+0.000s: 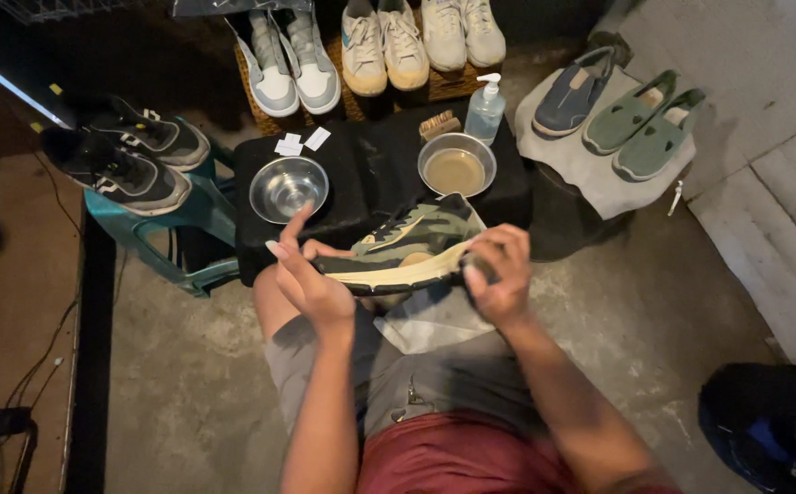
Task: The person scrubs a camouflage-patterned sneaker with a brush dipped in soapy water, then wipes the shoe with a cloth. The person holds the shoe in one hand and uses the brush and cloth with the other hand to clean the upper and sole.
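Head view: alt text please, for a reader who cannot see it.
Seated person's left hand and right hand hold a camouflage sneaker sideways over their lap. Ahead, a black-covered table carries two metal bowls and a pump bottle.

A clear pump bottle (pixel 485 110) stands at the back of the black bench (pixel 370 174), just right of a small brush and behind the right-hand bowl; its pump is white and the body is pale and see-through, with a label too faint to make out. Near the bench's back left corner, behind the left bowl, lie a few small white paper slips (pixel 301 142), perhaps tags or labels, flat and partly overlapping. No signs or screens show.
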